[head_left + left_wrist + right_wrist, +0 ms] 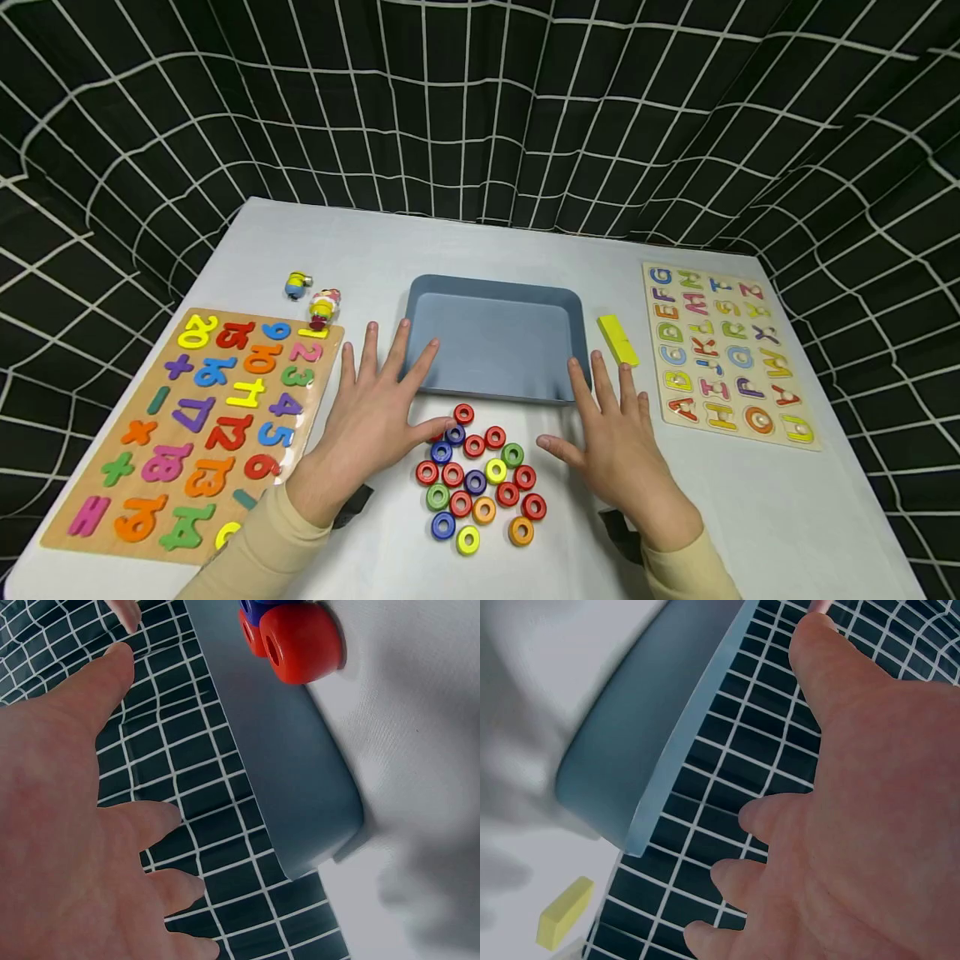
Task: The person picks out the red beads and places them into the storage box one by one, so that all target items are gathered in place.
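My left hand [377, 414] is spread out with straight fingers over the table, near the left front corner of a blue-grey tray [498, 333]. My right hand [618, 442] is likewise spread at the tray's right front corner. Neither hand holds anything. Between them, in front of the tray, lies a loose cluster of plastic rings [475, 482] in red, blue, green, yellow and orange. The left thumb overlaps the cluster's upper left edge in the head view; whether it touches a ring I cannot tell. In the left wrist view a red ring [304, 645] shows beside the tray wall [300, 780].
A wooden number board [168, 375] lies at the left, with two small figurines, one blue and yellow [297, 285], one red and yellow [324, 308], by its far edge. A wooden letter board [720, 354] lies at the right. A yellow block [618, 340] sits between tray and letter board.
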Demonstrator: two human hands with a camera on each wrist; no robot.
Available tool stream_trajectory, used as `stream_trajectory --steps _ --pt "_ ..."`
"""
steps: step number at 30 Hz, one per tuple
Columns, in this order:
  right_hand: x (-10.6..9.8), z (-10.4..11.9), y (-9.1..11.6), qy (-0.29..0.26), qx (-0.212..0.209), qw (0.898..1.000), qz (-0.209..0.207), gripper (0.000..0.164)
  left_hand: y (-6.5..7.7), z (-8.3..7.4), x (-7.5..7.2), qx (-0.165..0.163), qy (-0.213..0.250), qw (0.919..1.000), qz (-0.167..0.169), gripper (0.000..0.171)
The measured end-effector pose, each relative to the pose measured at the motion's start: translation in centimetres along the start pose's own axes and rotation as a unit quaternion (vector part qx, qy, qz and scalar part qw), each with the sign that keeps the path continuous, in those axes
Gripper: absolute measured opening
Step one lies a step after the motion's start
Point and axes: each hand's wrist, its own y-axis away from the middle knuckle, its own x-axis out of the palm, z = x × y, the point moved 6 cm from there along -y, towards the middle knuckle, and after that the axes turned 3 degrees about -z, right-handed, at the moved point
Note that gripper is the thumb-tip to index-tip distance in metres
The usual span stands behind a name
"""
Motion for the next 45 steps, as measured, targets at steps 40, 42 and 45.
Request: stream_trajectory --steps 40,42,45 --pt "5.6 1.5 5.3 -0.226 0.053 0.965 0.123 0.031 -1.9 5.6 5.9 -0.091 0.296 0.9454 0.103 0.1" --pt "4.8 1.4 4.8 -0.226 0.066 0.966 0.105 0.031 -1.9 5.6 5.9 -0.088 0.299 0.9445 0.104 0.099" --pt "2.9 1.7 3.4 -0.234 0.052 0.969 0.053 0.034 -1.8 5.8 5.9 -0.089 0.3 0.9437 0.106 0.098"
